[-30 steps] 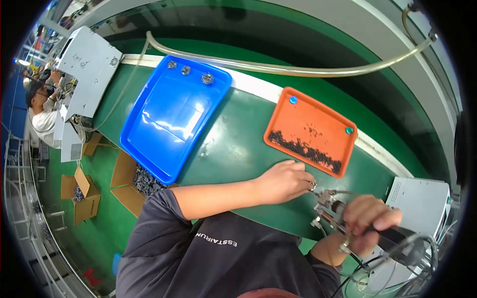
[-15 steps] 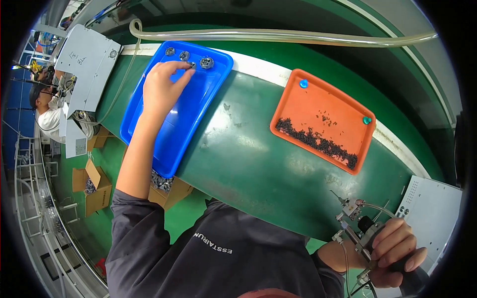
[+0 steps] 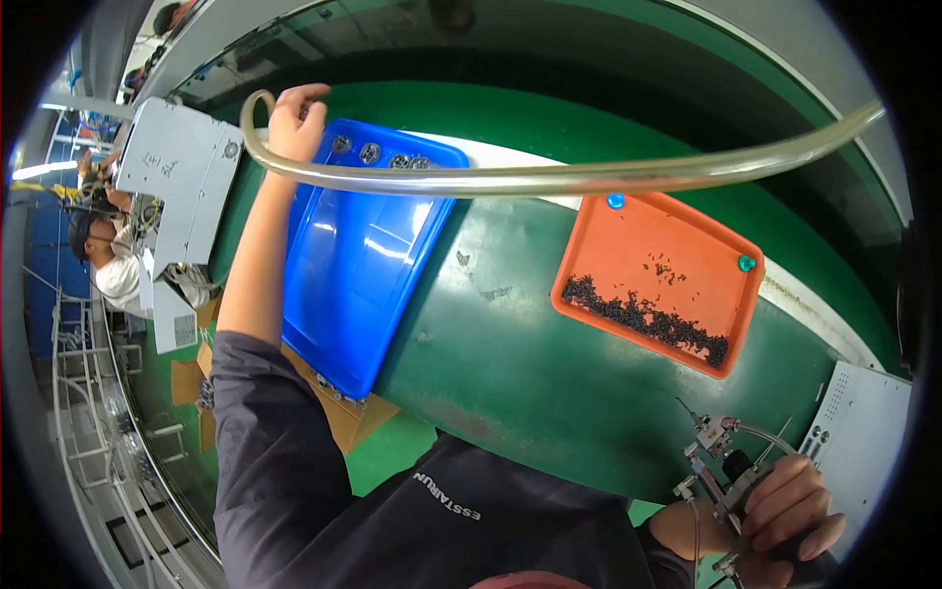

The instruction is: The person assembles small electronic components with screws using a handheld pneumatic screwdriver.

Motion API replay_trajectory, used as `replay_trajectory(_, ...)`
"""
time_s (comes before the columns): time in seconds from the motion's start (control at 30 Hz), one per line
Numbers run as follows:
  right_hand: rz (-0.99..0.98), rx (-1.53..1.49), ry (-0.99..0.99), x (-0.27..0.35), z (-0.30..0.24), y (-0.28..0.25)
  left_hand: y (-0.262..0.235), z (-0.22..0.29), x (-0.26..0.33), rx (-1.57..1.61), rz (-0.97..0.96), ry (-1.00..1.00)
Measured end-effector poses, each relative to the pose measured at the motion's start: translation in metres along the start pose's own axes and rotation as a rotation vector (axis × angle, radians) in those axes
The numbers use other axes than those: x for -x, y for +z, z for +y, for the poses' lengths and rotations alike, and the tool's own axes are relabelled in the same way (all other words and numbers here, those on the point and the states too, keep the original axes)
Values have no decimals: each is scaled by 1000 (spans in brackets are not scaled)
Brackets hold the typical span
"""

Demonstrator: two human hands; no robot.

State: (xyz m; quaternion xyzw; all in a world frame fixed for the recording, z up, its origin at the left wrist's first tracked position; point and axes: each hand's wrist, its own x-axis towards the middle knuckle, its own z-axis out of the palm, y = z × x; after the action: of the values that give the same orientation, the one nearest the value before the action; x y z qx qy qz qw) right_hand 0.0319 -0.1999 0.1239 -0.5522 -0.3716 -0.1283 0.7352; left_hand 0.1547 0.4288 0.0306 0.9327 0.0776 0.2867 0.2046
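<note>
My left hand is stretched to the far corner of the blue tray, fingers curled loosely beside the round metal parts lined along its far edge; whether anything is pinched, I can't tell. They look small, hard and light, probably slick, so I'd take one by its rim. My right hand is wrapped tight around the driver, near the belt's close edge.
</note>
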Motion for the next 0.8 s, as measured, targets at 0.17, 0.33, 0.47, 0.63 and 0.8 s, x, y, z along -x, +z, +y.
replay_trajectory(0.17,-40,28,35,-2,1,-5,41,-118,-50,-365,-68,-66)
replay_trajectory(0.33,-130,-8,46,-8,2,-16,13,-151,-59,-371,-252,-192)
replay_trajectory(0.47,27,34,-18,8,4,-10,18,-75,-55,-192,-236,-136)
replay_trajectory(0.63,228,110,-48,19,-2,-7,-11,161,29,101,-316,-130)
replay_trajectory(0.8,161,51,-58,13,0,-4,-2,298,149,293,-617,460)
